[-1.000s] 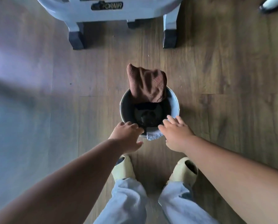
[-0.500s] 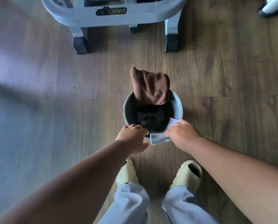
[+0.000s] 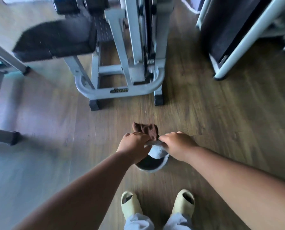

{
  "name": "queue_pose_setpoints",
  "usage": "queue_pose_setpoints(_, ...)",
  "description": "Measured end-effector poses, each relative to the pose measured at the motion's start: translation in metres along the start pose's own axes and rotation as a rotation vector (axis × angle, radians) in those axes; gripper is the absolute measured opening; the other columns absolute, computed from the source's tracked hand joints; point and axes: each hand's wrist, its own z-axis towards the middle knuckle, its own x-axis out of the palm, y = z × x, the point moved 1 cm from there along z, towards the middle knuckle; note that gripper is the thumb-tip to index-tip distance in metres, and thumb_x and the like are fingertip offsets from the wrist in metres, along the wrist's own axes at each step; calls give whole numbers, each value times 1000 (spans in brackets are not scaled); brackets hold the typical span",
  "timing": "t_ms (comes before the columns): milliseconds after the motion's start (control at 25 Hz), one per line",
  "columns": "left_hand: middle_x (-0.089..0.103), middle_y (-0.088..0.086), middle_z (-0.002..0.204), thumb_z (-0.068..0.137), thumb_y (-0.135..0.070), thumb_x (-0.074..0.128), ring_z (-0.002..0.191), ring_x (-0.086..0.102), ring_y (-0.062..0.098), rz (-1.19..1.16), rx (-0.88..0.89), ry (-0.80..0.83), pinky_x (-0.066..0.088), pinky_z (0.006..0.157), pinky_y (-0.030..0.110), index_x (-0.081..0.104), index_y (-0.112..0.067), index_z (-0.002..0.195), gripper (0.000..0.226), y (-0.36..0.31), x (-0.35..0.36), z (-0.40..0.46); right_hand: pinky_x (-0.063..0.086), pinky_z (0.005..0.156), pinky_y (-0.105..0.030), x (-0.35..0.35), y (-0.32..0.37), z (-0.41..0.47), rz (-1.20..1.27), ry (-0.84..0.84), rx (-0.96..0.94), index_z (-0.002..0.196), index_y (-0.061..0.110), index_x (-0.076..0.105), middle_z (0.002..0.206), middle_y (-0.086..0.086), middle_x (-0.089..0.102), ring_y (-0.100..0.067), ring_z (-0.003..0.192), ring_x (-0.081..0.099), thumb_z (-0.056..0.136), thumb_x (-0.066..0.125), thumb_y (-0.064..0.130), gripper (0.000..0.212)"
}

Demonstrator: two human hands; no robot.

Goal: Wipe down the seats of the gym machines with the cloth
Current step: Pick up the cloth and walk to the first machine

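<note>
Seen from above, two bare arms reach forward over a wooden floor (image 3: 221, 113). The left hand (image 3: 133, 146) and the right hand (image 3: 178, 145) each curl their fingers around one pale grey cloth (image 3: 156, 150), pinching its upper edge between them; it hangs over the mouth of one round bucket (image 3: 152, 166) standing on the floor. One brown towel (image 3: 147, 130) drapes over the bucket's far rim, touching both hands. Beyond it stands one grey gym machine (image 3: 121, 67) with one black padded seat (image 3: 55, 39) towards the frame's upper left. A second machine frame (image 3: 237, 39), white-tubed, fills the upper right corner. At the bottom edge are two cream slip-on shoes (image 3: 131, 205) beneath pale trouser cuffs (image 3: 138, 222).
</note>
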Motion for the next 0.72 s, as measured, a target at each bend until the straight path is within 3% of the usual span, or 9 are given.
queue_pose_setpoints(160, 69, -13, 103, 92, -38, 59, 97, 61, 15, -62, 104, -105, 42, 86, 30, 70, -32, 104, 17, -38, -123, -21, 34, 63, -33, -119, 34, -47, 46, -122, 70, 90, 25, 56, 89, 4, 61, -20, 77, 52, 99, 50, 31, 13)
queue_pose_setpoints(320, 69, -13, 96, 86, -37, 64, 90, 63, 15, -153, 143, -142, 52, 79, 33, 71, -33, 96, 12, -88, -215, -40, 33, 54, -29, -206, 53, -103, 266, -240, 200, 68, 32, 47, 66, 9, 53, -13, 66, 52, 96, 56, 31, 30)
queue_pose_setpoints(440, 70, -16, 84, 78, -47, 63, 80, 64, 8, -226, 183, -199, 54, 74, 31, 72, -35, 91, 19, -138, -255, -46, 44, 60, -32, -239, 50, -153, 497, -327, 278, 82, 26, 61, 69, 6, 61, -8, 63, 57, 82, 66, 35, 10)
queue_pose_setpoints(480, 70, -16, 81, 74, -55, 60, 78, 63, 5, -237, 212, -205, 54, 73, 31, 72, -35, 90, 28, -160, -264, -47, 45, 62, -30, -244, 45, -171, 564, -335, 311, 87, 25, 64, 71, 8, 63, -5, 63, 56, 79, 68, 35, 14)
queue_pose_setpoints(560, 69, -14, 79, 72, -59, 59, 76, 62, 3, -249, 277, -194, 54, 73, 31, 72, -33, 89, 33, -208, -272, -44, 43, 65, -26, -248, 29, -207, 826, -349, 363, 97, 16, 69, 76, 9, 64, -3, 67, 56, 78, 71, 32, 25)
queue_pose_setpoints(600, 69, -13, 78, 75, -53, 64, 76, 62, 4, -265, 299, -191, 53, 73, 30, 72, -32, 86, 25, -234, -274, -40, 45, 68, -26, -249, 19, -223, 988, -381, 381, 99, 11, 70, 81, 4, 65, -6, 72, 59, 79, 72, 31, 29)
queue_pose_setpoints(680, 66, -11, 73, 79, -40, 71, 72, 61, 7, -318, 312, -219, 51, 69, 27, 65, -33, 71, 12, -289, -270, -30, 52, 77, -33, -255, -4, -252, 1333, -490, 448, 103, 14, 70, 93, -3, 71, -14, 86, 66, 87, 71, 27, 20)
queue_pose_setpoints(720, 64, -13, 68, 79, -38, 73, 68, 59, 7, -341, 311, -242, 48, 65, 25, 60, -36, 65, 19, -318, -266, -26, 56, 81, -41, -258, -19, -267, 1517, -547, 505, 105, 18, 68, 100, -4, 71, -19, 93, 67, 92, 67, 25, 14)
